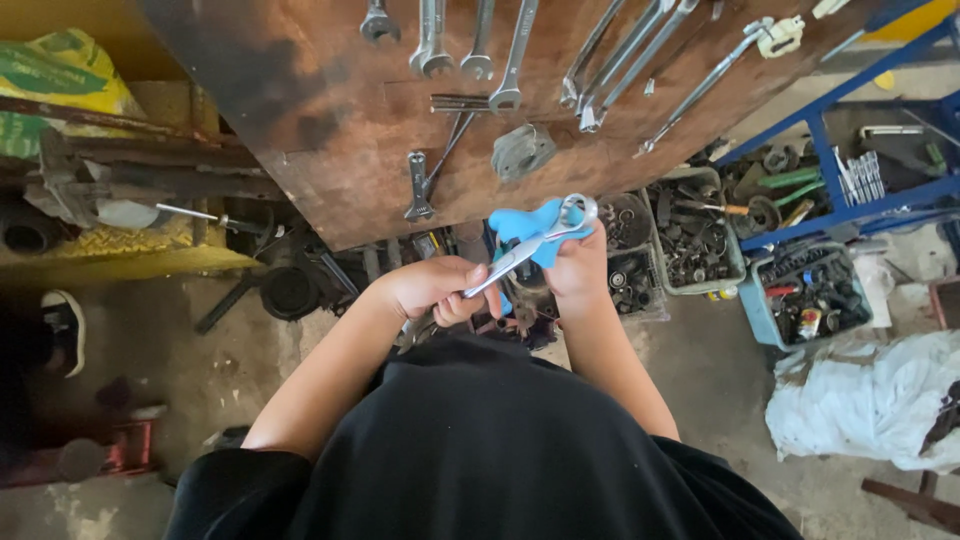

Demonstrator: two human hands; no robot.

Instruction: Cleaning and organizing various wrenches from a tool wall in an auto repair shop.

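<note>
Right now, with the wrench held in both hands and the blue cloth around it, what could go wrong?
1. The wrench is held over open bins of small parts; if the left hand or right hand slips, it may drop among them.
2. The blue cloth sits loosely at the wrench's ring end and could slide off.

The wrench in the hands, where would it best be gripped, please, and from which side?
Probably the bare shank of the wrench, from below. It slants up to the right: the left hand covers its lower end, while the right hand presses a blue cloth around the ring end, so only the middle shows free.
</note>
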